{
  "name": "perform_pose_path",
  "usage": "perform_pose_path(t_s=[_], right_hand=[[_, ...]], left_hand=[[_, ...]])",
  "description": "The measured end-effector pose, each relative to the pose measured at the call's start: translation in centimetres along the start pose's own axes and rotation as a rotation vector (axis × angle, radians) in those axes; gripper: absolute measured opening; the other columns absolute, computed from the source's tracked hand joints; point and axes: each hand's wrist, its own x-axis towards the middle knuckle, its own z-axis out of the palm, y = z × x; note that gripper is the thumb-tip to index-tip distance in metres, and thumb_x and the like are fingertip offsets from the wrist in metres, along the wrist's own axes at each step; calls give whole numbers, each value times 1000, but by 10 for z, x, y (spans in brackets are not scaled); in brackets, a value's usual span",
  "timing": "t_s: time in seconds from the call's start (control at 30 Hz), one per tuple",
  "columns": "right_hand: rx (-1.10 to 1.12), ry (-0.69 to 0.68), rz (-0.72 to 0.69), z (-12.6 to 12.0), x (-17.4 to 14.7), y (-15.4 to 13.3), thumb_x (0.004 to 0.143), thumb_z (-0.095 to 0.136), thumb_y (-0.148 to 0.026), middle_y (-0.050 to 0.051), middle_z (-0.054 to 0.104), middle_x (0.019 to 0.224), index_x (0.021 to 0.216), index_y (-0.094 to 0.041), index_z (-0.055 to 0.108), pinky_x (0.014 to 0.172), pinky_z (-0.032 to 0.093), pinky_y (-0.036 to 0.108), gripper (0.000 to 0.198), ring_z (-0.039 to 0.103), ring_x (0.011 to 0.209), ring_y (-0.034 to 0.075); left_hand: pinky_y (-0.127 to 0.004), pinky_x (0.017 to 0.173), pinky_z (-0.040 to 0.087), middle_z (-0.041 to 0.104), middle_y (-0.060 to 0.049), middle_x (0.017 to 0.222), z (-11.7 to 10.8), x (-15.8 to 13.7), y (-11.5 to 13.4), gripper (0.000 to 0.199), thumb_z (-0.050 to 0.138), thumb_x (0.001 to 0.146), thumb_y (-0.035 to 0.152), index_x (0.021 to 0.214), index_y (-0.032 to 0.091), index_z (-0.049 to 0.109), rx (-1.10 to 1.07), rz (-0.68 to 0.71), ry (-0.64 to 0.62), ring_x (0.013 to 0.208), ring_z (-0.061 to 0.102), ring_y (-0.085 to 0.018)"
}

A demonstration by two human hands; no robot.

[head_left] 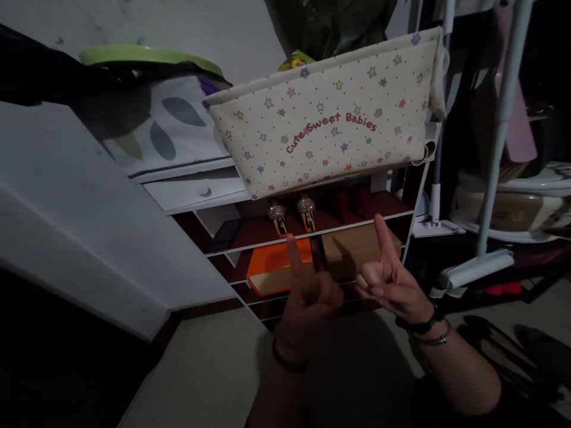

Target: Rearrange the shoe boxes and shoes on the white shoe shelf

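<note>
Both my hands are raised before a low shoe shelf, each pointing upward with its index finger while the other fingers curl in. My left hand is in shadow, in front of an orange box. My right hand has its thumb folded over the bent fingers, near a brown cardboard box. Nothing shows in either hand. Above them, a cream fabric basket with coloured stars and "Cute Sweet Babies" lettering stands on the shelf top. A pair of shoes with sparkly pompoms sits on the upper tier.
A small white drawer is left of the basket, below a leaf-patterned container with a green rim. On the right stand a squeegee-like mop, a pink-handled brush and stacked basins. Dark shoes lie on the floor.
</note>
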Motion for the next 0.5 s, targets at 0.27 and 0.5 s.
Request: perform_pose_path(t_s=[0.27,0.5], right_hand=[[-9,-296,-64,-13,-19,21,97,75,-22,-11,29,66,163,-62,-14,59,32,24,117,22,54,10],[-36,-310,-78,-8,-26,19,96,75,-22,-12,28,65,164,-58,-15,58,31,25,118,22,54,11]], left_hand=[[-21,57,38,41,9,68,-8,-23,-6,101,75,91,14,168,49,20,-90,98,-319,52,33,-7],[-21,55,39,42,9,67,-3,-25,0,96,73,90,11,165,49,28,-86,104,-364,50,34,-8]])
